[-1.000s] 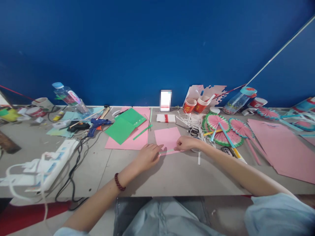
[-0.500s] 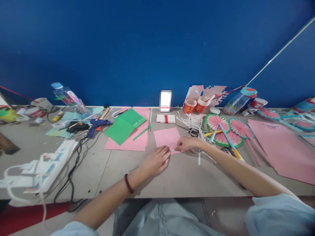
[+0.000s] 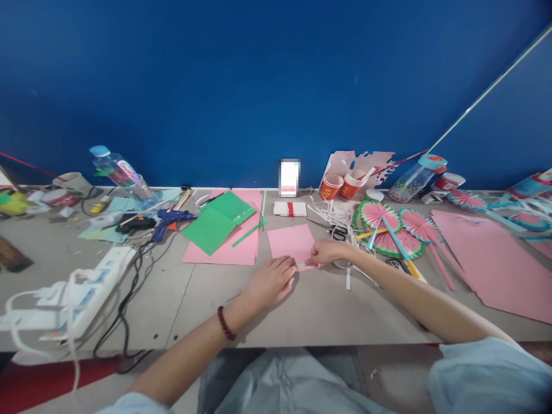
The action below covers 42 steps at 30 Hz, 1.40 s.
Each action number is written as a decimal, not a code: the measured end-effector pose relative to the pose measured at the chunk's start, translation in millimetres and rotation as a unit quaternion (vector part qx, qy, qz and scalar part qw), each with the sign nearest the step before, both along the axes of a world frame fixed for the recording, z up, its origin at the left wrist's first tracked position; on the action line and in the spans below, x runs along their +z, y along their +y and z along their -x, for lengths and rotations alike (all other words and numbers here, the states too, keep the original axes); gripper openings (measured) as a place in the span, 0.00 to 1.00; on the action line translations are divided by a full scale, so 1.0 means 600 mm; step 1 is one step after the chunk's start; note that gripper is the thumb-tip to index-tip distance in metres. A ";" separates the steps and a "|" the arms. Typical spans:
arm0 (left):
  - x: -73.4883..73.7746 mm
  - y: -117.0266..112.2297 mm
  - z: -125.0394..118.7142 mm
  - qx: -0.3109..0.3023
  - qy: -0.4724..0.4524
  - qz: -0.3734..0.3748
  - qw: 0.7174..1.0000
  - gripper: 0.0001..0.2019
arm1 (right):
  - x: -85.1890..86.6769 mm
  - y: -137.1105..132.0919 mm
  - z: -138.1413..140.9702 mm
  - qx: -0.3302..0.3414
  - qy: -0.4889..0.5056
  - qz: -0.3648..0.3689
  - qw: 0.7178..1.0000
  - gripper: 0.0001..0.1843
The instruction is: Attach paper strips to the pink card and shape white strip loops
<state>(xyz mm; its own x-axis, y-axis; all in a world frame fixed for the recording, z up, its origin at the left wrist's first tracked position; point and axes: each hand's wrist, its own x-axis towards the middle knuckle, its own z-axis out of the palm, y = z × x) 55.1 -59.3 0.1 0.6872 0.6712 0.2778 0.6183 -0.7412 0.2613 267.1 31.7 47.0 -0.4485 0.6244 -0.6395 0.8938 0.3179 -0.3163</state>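
A small pink paper sheet (image 3: 290, 240) lies flat on the grey table in front of me. Along its near edge runs a short pale green strip (image 3: 301, 265), between my two hands. My left hand (image 3: 276, 279) rests over the sheet's near left corner, fingers laid flat and close together at the strip's left end. At the strip's right end, my right hand (image 3: 325, 252) is closed in a pinch on the strip; its fingertips are partly hidden.
On the left are green sheets (image 3: 219, 221) on larger pink paper, a blue glue gun (image 3: 170, 223) and a power strip (image 3: 101, 290). To the right lie black scissors (image 3: 338, 232), white strips, watermelon paper fans (image 3: 401, 241), red paper cups (image 3: 331, 186) and pink sheets (image 3: 500, 259).
Both hands stay almost in place over the pink sheet. The view has shifted very slightly; nothing has been taken up or let go.
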 end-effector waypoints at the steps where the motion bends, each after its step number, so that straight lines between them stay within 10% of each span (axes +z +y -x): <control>1: 0.000 0.001 0.001 0.000 -0.001 0.002 1.000 0.13 | 0.001 0.000 0.001 -0.001 0.000 0.000 1.000 0.21; 42: -0.007 0.012 0.014 -0.028 -0.038 0.010 0.999 0.15 | 0.011 -0.002 -0.015 0.008 -0.043 -0.024 0.999 0.20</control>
